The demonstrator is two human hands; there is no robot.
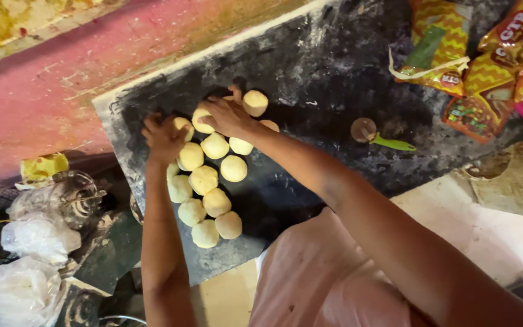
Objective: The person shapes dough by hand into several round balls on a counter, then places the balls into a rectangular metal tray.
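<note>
Several pale yellow dough balls [203,180] lie in rows on a dark, flour-dusted slab [310,66]. My left hand [163,138] rests at the far left end of the rows, fingers curled on a dough ball [183,125]. My right hand [228,114] reaches over the far end of the rows, fingers on a dough ball [201,121], with another ball [255,103] just beside its thumb. Both forearms stretch out over the slab from the bottom of the view.
A small round tool with a green handle [378,136] lies on the slab to the right. Orange and yellow snack packets [485,66] pile at the far right. Crumpled plastic bags [31,242] and a glass jar [74,194] sit left. A pink wall [43,91] borders the slab.
</note>
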